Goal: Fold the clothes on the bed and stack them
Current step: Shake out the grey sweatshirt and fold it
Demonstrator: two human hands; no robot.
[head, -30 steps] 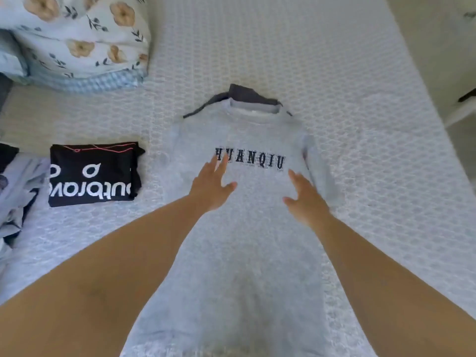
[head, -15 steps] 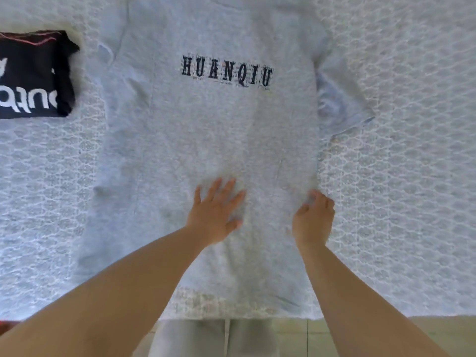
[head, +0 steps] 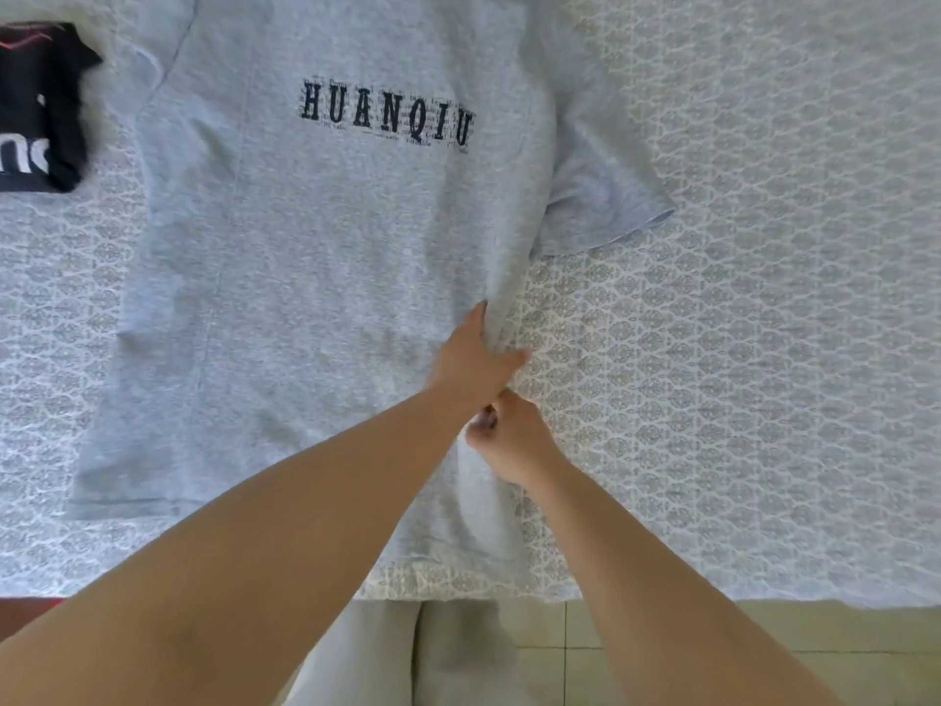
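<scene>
A light grey T-shirt (head: pixel 315 257) printed "HUANQIU" lies flat, front up, on the bed, collar away from me. My left hand (head: pixel 476 361) reaches across to the shirt's right side seam and grips the fabric there, thumb on top, so the edge bunches up. Just below it, my right hand (head: pixel 509 435) pinches the same right edge with curled fingers. A folded black garment (head: pixel 40 109) with white lettering sits at the far left.
The bed (head: pixel 764 323) carries a white patterned cover, with bare cover to the right of the shirt. Its near edge runs along the bottom, above a tiled floor (head: pixel 713 654). My light trousers show below the edge.
My left hand left the middle of the shirt and moved right to grip the side seam. My right hand closed on the same edge. The view shifted slightly.
</scene>
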